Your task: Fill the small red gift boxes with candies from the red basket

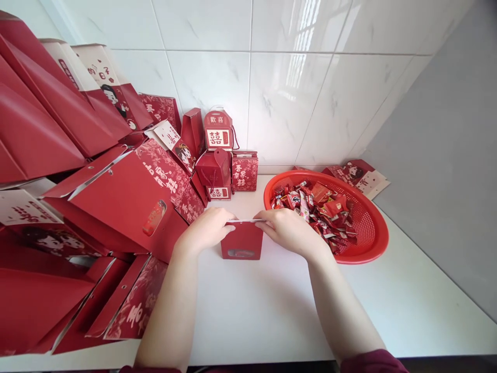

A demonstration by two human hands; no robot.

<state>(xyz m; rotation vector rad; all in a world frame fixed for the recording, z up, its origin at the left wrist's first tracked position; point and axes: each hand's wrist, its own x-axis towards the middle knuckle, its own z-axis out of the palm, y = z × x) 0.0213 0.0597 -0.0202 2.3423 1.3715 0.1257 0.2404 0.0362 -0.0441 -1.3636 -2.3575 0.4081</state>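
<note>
A small red gift box stands upright on the white table, with a clear oval window low on the side facing me. My left hand pinches the left end of its top edge between thumb and fingers. At the right end of that same edge, my right hand grips in a like way. Beside my right hand is a red plastic basket holding many wrapped candies. What is inside the box cannot be made out.
Red gift boxes are heaped along the left side, reaching close to my left forearm. Several small boxes are stacked against the tiled wall. Behind the basket lies another box, near the grey panel on the right.
</note>
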